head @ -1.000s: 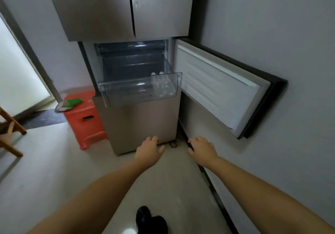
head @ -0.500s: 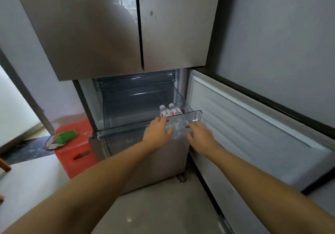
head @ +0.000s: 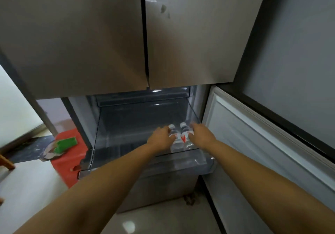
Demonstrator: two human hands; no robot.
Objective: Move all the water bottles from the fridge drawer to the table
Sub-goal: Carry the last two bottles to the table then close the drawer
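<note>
Left hand (head: 161, 137) inside fridge drawer (head: 145, 163), fingers curling onto left bottle (head: 174, 137); whether grip is fully closed cannot be told. Right bottle (head: 185, 136) touches its neighbour; right hand (head: 200, 134) wraps its far side, closure likewise unclear. Both bottles upright, long axis vertical, at drawer's front right corner, one per hand, each equally near. Judgement: straight lift clears clear front wall. Surroundings: red stool (head: 68, 159) left, open lower door (head: 262, 143) right. Bench not in view.

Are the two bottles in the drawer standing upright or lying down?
Upright. Both water bottles stand side by side in the clear fridge drawer's right front corner, caps upward, each hand against one.
</note>
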